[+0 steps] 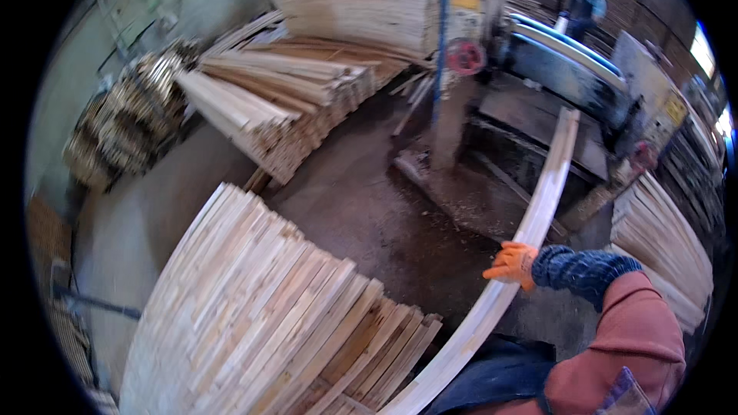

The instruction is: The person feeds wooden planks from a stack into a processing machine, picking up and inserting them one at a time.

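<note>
My right hand (513, 264), in an orange glove, is closed over a long pale wooden board (536, 219). The fingers wrap across the top of it. From the lower edge of the view the board runs up and away, and its far end lies at the bed (530, 111) of a large machine with a blue-edged roller (569, 46). A dark knitted cuff and a reddish sleeve cover my right arm. My left hand is out of view. Close by on the left lies a big stack of similar boards (254, 300).
More boards (284, 92) are piled farther back on the left, and another stack (665, 242) stands at the right. Red handwheels (464, 56) jut from the machine's posts. Beyond the machine is another person (586, 8). Bundled wood (131, 119) sits by the left wall.
</note>
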Motion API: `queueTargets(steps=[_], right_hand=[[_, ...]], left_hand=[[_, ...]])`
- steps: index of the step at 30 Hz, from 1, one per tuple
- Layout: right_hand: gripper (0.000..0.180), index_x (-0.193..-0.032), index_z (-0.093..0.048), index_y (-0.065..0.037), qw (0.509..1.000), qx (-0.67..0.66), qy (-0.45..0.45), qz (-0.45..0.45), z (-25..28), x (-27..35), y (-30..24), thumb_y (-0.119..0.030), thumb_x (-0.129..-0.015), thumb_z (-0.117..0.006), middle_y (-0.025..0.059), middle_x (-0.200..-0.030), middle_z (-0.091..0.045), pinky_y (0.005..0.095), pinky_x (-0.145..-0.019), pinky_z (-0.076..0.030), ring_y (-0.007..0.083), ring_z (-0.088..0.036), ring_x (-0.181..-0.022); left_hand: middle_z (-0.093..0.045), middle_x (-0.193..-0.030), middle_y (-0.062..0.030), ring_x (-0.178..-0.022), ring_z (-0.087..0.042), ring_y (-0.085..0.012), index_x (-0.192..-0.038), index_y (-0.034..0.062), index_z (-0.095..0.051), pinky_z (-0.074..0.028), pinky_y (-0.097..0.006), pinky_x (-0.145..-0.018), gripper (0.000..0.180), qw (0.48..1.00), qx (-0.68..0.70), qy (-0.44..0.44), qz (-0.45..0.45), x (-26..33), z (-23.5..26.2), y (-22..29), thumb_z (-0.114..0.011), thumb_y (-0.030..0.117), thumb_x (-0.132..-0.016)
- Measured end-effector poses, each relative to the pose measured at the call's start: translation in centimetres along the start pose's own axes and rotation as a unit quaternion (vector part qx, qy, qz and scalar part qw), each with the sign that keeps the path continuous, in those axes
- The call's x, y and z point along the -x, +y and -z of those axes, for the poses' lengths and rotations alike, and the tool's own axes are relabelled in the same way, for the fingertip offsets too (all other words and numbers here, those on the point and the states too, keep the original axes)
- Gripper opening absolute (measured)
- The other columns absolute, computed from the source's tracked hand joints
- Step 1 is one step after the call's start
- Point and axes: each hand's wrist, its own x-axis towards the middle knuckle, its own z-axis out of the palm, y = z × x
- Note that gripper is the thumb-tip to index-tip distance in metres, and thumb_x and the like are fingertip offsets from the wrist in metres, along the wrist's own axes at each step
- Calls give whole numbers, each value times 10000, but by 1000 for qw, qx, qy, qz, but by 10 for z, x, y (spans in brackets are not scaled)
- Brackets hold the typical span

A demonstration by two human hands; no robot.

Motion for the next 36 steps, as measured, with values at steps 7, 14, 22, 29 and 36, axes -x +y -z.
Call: queueTargets(steps=[7, 14, 22, 29, 36], right_hand=[[1188, -1581, -346, -235, 966, -30, 211, -143, -4, 41, 74, -177, -548, -928, 131, -1618, -372, 512, -1270, -223, 356, -290, -1530], [1129, -1568, -384, -260, 934, -111, 340, 9, -10, 15, 34, -138, -554, -865, 115, -1573, -446, 501, -1255, -268, 355, -355, -1498], [996, -1478, -480, -221, 961, -15, 252, 113, -4, -2, 30, -209, -561, -867, 95, -1328, -631, 543, -1192, -289, 287, -580, -1253], [998, -1438, -522, -170, 949, -68, 308, 23, -8, 15, 109, -68, -514, -884, 155, -1427, -561, 542, -1238, -259, 382, -452, -1396], [1144, -1528, -447, -209, 938, -80, 322, -103, -22, 4, 108, 121, -478, -758, 115, -1606, -402, 471, -1298, -177, 353, -272, -1535]], left_hand=[[-685, -1063, -148, -1102, -624, -341, -1261, 59, -643, -466, -491, -1012, 451, 984, -26, 175, -4, -61, 93, 125, -654, 284, -870], [-683, -1132, -159, -1121, -632, -341, -1307, 79, -592, -429, -480, -1061, 842, 990, -28, 137, -20, -163, 105, 244, -850, 437, -590], [-652, -1262, -191, -1221, -589, -327, -1410, 41, -537, -313, -530, -1147, 1017, 967, 114, 209, -94, -177, 89, 285, -856, 535, -581], [-613, -1352, -178, -1279, -550, -345, -1372, 37, -557, -378, -536, -1090, 936, 978, -46, 190, 75, -58, 83, 150, -879, 420, -580], [-591, -1288, -158, -1320, -499, -352, -1300, 93, -548, -271, -528, -1198, 812, 976, 2, 102, 195, -73, 86, 160, -886, 306, -593]])
